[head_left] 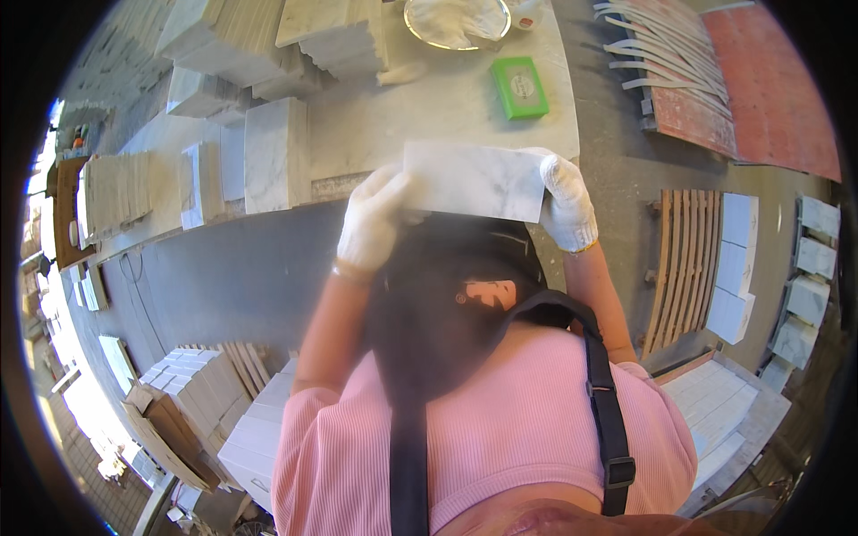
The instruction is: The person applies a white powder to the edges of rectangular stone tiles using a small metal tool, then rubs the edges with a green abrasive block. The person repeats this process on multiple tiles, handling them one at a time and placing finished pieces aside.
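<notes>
A white, grey-veined marble tile (478, 181) is held up in front of me, just off the near edge of the worktable (438, 98). My left hand (374, 214), in a white knit glove, grips the tile's left end. At its right end, my right hand (566, 201), gloved the same way, has the fingers at the upper corner. Beyond the tile on the table lies a green box-shaped block (519, 88) with a round pale label. Farther back sits a round foil-rimmed dish (458, 20) with white cloth-like stuff in it.
Stacks of marble tiles (275, 152) line the table's left part. Red boards (760, 85) with pale strips (666, 54) lie at the far right. Below them is a wooden pallet (684, 268) beside white boxes (733, 268). More boxes (201, 384) stand at lower left.
</notes>
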The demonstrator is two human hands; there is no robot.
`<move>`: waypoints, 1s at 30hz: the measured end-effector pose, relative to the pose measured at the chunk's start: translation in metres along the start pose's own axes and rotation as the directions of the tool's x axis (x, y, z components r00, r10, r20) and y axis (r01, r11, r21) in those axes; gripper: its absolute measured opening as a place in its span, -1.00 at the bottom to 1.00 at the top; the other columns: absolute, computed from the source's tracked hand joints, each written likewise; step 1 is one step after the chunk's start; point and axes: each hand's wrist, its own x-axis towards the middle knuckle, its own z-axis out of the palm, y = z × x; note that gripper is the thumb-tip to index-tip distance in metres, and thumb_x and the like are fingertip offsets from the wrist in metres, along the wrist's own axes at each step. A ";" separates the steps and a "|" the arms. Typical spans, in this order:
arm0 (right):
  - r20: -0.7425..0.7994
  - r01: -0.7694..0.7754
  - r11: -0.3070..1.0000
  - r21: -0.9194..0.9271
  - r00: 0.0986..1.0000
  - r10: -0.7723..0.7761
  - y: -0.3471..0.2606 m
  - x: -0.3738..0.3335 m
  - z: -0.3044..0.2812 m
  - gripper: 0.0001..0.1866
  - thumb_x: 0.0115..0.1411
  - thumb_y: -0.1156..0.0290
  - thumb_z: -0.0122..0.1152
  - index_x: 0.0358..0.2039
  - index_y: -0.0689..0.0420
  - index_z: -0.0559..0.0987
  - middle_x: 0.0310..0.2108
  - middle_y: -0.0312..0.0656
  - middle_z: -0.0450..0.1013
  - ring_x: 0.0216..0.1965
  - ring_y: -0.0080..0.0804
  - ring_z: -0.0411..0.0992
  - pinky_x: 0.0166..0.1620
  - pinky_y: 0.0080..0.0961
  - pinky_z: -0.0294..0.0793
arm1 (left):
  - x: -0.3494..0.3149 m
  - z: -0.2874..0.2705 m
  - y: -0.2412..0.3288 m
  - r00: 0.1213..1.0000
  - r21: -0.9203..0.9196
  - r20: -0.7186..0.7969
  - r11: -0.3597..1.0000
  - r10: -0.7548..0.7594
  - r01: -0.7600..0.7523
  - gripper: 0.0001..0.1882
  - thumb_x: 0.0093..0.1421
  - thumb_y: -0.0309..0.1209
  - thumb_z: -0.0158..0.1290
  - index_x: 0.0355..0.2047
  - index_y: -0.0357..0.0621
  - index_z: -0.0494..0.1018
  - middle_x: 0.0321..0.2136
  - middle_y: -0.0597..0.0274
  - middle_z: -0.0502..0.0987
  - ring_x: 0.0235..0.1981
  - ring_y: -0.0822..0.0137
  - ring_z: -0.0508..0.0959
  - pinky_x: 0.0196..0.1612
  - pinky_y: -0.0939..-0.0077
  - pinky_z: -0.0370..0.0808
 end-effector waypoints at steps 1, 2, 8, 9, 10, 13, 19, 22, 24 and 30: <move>0.010 -0.014 0.999 -0.031 1.000 0.015 -0.002 0.000 0.001 -0.62 0.38 0.32 0.17 0.06 0.35 0.58 -0.08 -0.13 0.59 -0.06 -0.40 0.52 0.10 -0.39 0.49 | -0.002 0.001 0.001 1.000 0.002 -0.024 1.000 -0.008 0.008 -0.62 0.41 -0.27 0.04 0.07 -0.34 0.48 -0.25 0.17 0.59 -0.37 0.39 0.49 -0.32 0.52 0.39; 0.019 -0.026 0.998 -0.063 0.999 0.027 -0.005 0.000 0.002 -0.64 0.36 0.36 0.20 0.06 0.33 0.58 -0.08 -0.14 0.59 -0.06 -0.41 0.52 0.09 -0.40 0.50 | -0.003 0.001 0.001 0.999 0.002 -0.034 1.000 0.002 -0.002 -0.63 0.41 -0.29 0.05 0.06 -0.34 0.49 -0.27 0.17 0.59 -0.38 0.38 0.51 -0.32 0.52 0.40; -0.021 -0.061 0.918 -0.391 0.998 0.058 -0.022 -0.008 0.021 -0.53 0.21 0.54 0.27 0.15 0.35 0.53 0.01 -0.12 0.58 0.03 -0.41 0.52 0.13 -0.39 0.50 | -0.003 -0.007 -0.004 0.997 0.033 -0.071 0.999 -0.002 0.004 -0.66 0.40 -0.33 0.05 0.03 -0.38 0.49 -0.29 0.15 0.60 -0.37 0.38 0.53 -0.31 0.52 0.42; -0.013 -0.058 0.934 -0.353 0.998 0.057 -0.024 -0.010 0.025 -0.54 0.21 0.58 0.28 0.14 0.33 0.55 0.00 -0.17 0.59 0.01 -0.47 0.52 0.11 -0.43 0.51 | -0.003 -0.009 -0.006 0.998 0.066 -0.066 0.998 -0.009 0.013 -0.65 0.41 -0.33 0.05 0.04 -0.38 0.49 -0.26 0.15 0.61 -0.33 0.38 0.56 -0.30 0.53 0.46; -0.033 -0.072 0.925 -0.373 0.997 0.065 -0.026 -0.012 0.029 -0.54 0.21 0.58 0.28 0.14 0.33 0.55 -0.01 -0.18 0.59 0.00 -0.47 0.53 0.10 -0.44 0.52 | -0.002 -0.010 -0.008 0.998 0.074 -0.055 0.997 0.005 -0.001 -0.65 0.41 -0.33 0.05 0.05 -0.38 0.49 -0.24 0.16 0.61 -0.31 0.38 0.57 -0.28 0.53 0.48; 0.000 -0.040 0.912 -0.408 0.999 0.044 -0.030 -0.014 0.039 -0.53 0.20 0.59 0.32 0.14 0.32 0.55 -0.03 -0.19 0.60 -0.03 -0.49 0.54 0.07 -0.47 0.54 | -0.004 -0.011 -0.012 0.997 0.108 -0.070 0.994 0.015 -0.007 -0.64 0.42 -0.31 0.05 0.07 -0.35 0.50 -0.19 0.19 0.61 -0.25 0.38 0.60 -0.22 0.52 0.55; 0.079 0.111 0.759 -0.641 0.994 -0.078 -0.039 -0.017 0.051 -0.55 0.17 0.55 0.38 0.09 0.29 0.60 -0.08 -0.22 0.61 -0.08 -0.52 0.54 0.01 -0.51 0.53 | -0.006 -0.004 -0.014 0.994 0.141 -0.100 0.990 0.042 -0.028 -0.70 0.37 -0.24 0.08 -0.12 -0.24 0.58 -0.30 0.29 0.59 -0.30 0.45 0.55 -0.17 0.52 0.50; 0.123 0.178 0.679 -0.712 0.984 -0.129 -0.041 -0.019 0.052 -0.59 0.15 0.54 0.39 0.05 0.29 0.63 -0.12 -0.23 0.61 -0.11 -0.54 0.53 -0.01 -0.53 0.52 | -0.005 -0.004 -0.013 0.994 0.163 -0.100 0.986 0.042 -0.026 -0.71 0.36 -0.25 0.08 -0.13 -0.24 0.58 -0.32 0.28 0.59 -0.30 0.43 0.55 -0.15 0.49 0.50; 0.128 0.189 0.686 -0.703 0.982 -0.139 -0.039 -0.020 0.052 -0.60 0.15 0.54 0.40 0.02 0.30 0.64 -0.14 -0.23 0.61 -0.12 -0.54 0.53 -0.03 -0.53 0.51 | -0.005 -0.003 -0.011 0.994 0.166 -0.100 0.986 0.039 -0.022 -0.71 0.35 -0.26 0.08 -0.14 -0.25 0.57 -0.34 0.27 0.58 -0.31 0.42 0.54 -0.15 0.49 0.51; 0.016 0.039 0.809 -0.587 0.999 -0.037 -0.036 -0.012 0.051 -0.60 0.15 0.56 0.39 0.03 0.28 0.64 -0.12 -0.25 0.61 -0.09 -0.54 0.54 0.03 -0.52 0.52 | -0.015 0.004 0.024 0.868 0.766 -0.104 0.595 0.485 -0.241 -0.46 0.29 -0.25 0.22 0.20 -0.28 0.46 0.06 0.05 0.58 0.02 0.25 0.60 0.07 0.39 0.55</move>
